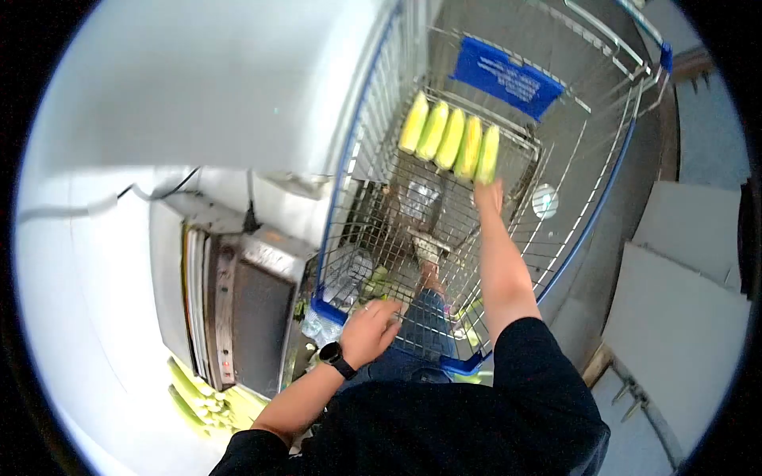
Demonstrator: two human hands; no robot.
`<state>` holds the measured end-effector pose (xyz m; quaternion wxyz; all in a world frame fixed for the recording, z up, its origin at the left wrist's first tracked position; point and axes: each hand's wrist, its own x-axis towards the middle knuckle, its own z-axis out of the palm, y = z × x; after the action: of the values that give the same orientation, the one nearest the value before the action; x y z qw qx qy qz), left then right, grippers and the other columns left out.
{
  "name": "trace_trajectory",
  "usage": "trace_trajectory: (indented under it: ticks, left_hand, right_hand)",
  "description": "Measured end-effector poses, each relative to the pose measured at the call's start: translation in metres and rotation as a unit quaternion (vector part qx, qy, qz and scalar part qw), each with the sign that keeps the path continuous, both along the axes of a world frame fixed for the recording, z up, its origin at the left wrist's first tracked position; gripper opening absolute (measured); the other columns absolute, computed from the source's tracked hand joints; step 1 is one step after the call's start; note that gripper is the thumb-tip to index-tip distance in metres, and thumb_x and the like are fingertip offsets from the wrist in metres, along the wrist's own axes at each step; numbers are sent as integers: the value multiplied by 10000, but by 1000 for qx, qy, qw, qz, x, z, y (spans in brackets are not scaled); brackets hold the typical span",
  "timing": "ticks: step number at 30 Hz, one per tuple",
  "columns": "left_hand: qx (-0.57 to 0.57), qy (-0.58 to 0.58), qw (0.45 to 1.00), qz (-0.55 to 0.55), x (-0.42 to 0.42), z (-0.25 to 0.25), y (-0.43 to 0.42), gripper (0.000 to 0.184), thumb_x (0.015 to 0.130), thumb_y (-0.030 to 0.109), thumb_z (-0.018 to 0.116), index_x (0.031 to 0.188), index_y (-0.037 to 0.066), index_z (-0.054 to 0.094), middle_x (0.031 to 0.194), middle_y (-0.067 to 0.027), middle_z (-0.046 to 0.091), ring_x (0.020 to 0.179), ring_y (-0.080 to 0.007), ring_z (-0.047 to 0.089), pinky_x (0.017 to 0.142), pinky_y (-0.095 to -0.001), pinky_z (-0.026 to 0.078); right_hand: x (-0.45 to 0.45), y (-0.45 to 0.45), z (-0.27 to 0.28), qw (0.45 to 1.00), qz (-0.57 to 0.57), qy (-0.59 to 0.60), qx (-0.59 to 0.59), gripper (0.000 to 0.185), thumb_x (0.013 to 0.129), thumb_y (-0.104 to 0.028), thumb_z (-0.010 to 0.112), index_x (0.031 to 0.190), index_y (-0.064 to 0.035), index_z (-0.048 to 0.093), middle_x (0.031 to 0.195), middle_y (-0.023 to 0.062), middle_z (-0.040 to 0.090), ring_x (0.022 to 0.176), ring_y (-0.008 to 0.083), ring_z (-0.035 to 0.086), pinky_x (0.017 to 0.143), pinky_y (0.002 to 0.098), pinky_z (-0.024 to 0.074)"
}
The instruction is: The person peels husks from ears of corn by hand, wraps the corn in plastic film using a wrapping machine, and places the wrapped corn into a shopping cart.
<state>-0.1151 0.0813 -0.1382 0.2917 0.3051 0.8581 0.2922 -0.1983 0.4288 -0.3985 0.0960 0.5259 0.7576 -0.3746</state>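
Observation:
Several ears of corn [449, 140], pale green and yellow, lie side by side in a row at the far end of a wire shopping cart [583, 230]. My right hand [490, 193] reaches deep into the cart, its fingers closed round the near end of the rightmost ear of corn [487, 155]. The hand is slightly blurred. By the cart's near left corner is my left hand [371, 327], with its fingers apart and nothing in them; whether it touches the wire is unclear. A black watch [336, 359] sits on that wrist.
A blue sign [508, 77] hangs on the cart's far end. To the left stands a dark-fronted appliance [255, 325] with cables behind it. More corn [213, 404] lies at lower left. Plastic bags [346, 274] and husks show through the wire. White panels [675, 317] stand at right.

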Motion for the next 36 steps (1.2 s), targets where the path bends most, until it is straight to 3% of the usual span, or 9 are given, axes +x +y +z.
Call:
trace_trajectory:
  ticks: [1,2,5,6,9,13,18,29,36]
  left_hand:
    - [30,18,999,-6,8,11,-18,340,896,202,643,1208,86,573,1175,-124,614,1074,-330,591,887,-412,499]
    - [31,39,998,41,19,21,-21,340,896,202,643,1208,86,573,1175,-124,614,1074,-330,591,887,-412,499]
    - [62,72,990,102,63,72,-83,340,895,223,643,1195,79,575,1178,-126,610,1083,-329,593,885,-416,501]
    - [68,123,980,140,75,79,-130,330,889,226,645,1172,71,579,1173,-121,611,1081,-329,595,876,-420,503]
    - [0,265,907,328,144,119,-271,299,871,195,661,1133,69,591,1123,-133,625,1037,-332,607,855,-411,511]
    - [-158,410,651,619,151,151,-384,285,868,151,653,1110,17,582,992,-203,642,923,-372,618,816,-460,489]
    - [-333,399,472,712,240,153,-596,500,821,296,729,1198,17,554,1322,-248,478,1145,-424,519,969,-480,455]
    - [-408,1,606,683,190,169,-653,992,674,728,705,1432,134,466,1593,-234,150,1458,-485,135,1097,-706,178]
    - [-418,30,605,677,187,170,-666,768,715,662,690,1119,9,692,1547,-227,239,1441,-406,198,1172,-594,88]
  right_hand:
    - [33,4,-107,908,398,-96,93,722,832,-495,628,1361,-25,487,1261,183,620,1225,402,532,992,471,436]
    - [17,-16,-110,985,135,56,89,571,859,-435,619,1326,-111,562,1236,189,632,1177,365,579,973,455,452]
    - [57,-56,-109,852,505,-134,24,398,895,-252,602,1218,-21,639,1023,198,703,829,335,686,688,450,540]
    - [105,-67,-14,951,199,20,-236,286,903,-189,587,1127,-29,663,897,155,706,731,265,669,614,403,530]
    - [125,-139,47,961,164,110,-194,362,926,-213,629,1205,17,612,878,72,636,658,129,545,565,289,467]
    - [106,-170,133,961,198,189,-30,316,986,-237,592,1196,-2,617,1047,106,660,912,183,613,779,360,524]
    - [145,-338,252,822,394,385,-144,222,1006,-165,552,1127,2,632,1002,54,640,872,112,551,792,276,468]
    - [207,-592,386,469,778,330,-258,209,920,-172,646,1065,-25,677,900,141,686,802,266,680,706,336,524]
    - [218,-606,397,477,787,278,-274,220,919,-184,652,1067,-22,671,932,136,680,808,243,674,681,334,522]
